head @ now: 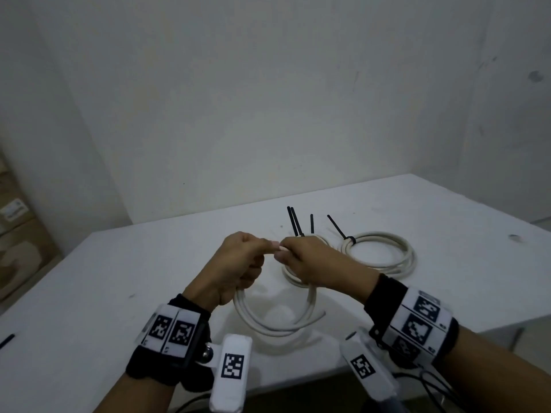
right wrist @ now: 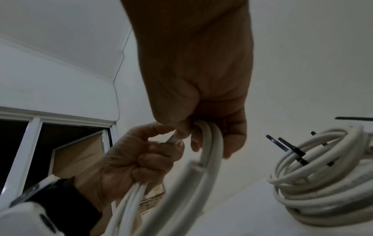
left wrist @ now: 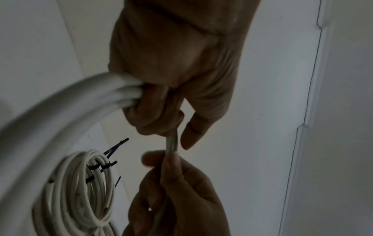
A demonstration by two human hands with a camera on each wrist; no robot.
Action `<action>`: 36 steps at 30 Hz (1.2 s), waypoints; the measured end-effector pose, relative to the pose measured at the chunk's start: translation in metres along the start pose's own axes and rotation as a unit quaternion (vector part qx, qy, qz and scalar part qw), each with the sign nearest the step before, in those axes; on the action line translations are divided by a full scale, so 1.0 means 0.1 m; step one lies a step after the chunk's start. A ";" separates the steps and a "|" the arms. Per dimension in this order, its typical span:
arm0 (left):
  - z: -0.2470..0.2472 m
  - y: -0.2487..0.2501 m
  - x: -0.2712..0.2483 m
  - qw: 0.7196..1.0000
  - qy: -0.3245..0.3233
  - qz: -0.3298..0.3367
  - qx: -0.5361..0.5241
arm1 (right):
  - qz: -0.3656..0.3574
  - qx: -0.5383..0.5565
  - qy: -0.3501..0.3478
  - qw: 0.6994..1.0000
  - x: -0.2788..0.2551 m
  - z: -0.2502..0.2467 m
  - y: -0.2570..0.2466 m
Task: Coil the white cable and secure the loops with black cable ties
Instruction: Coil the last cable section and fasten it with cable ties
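Observation:
Above the white table (head: 143, 272), my left hand (head: 253, 253) and right hand (head: 287, 251) meet and both grip a loose white cable coil (head: 277, 326); its loops hang below them and one cut end (head: 323, 314) sticks out. The left hand (left wrist: 161, 111) clasps the bundled loops (left wrist: 113, 91), and a single strand (left wrist: 171, 143) runs from it into the right hand (left wrist: 167, 167). In the right wrist view the right hand (right wrist: 201, 140) holds the loops (right wrist: 212, 151) opposite the left hand (right wrist: 141, 156). No black tie shows on this coil.
Tied white coils (head: 380, 253) lie on the table behind the hands, with black tie tails (head: 293, 222) sticking up; they also show as tied coils (left wrist: 80, 191) and tied coils (right wrist: 315, 183). A loose black tie (head: 7, 341) lies at the left edge. Cardboard boxes (head: 18, 234) stand far left.

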State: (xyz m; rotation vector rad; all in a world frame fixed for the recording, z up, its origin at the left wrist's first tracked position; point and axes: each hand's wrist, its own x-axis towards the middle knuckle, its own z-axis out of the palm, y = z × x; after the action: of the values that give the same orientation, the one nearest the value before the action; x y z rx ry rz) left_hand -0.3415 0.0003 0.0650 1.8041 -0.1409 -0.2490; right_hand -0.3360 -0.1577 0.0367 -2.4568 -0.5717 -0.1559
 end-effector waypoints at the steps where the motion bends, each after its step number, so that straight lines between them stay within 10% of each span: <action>1: -0.03 0.01 0.01 1.000 -0.001 0.001 -0.008 | 0.003 -0.008 0.005 1.000 0.00 0.00 0.00; 10: -0.35 -0.17 -0.16 0.988 0.018 0.038 -0.146 | 0.044 0.147 0.137 0.979 0.13 0.20 -0.14; 16: -0.53 -0.50 -0.28 0.937 0.180 0.044 -0.295 | 0.104 0.331 0.129 0.929 0.35 0.63 -0.51; 24: -1.64 -0.70 -0.70 0.906 0.287 0.051 -0.308 | 0.092 0.467 -0.043 0.878 0.78 1.02 -1.12; 30: -2.45 -0.90 -1.11 0.905 0.339 0.020 -0.256 | 0.018 0.338 -0.202 0.919 1.35 1.60 -1.65; 36: -2.93 -1.05 -1.54 0.881 0.428 -0.002 -0.201 | -0.062 0.226 -0.375 0.897 1.63 2.35 -2.32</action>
State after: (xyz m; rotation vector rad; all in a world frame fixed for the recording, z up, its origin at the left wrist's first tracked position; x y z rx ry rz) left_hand -0.4234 0.3369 0.0449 1.3532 0.5117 0.4998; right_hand -0.2951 0.2075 0.0091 -1.9556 -0.9561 0.8235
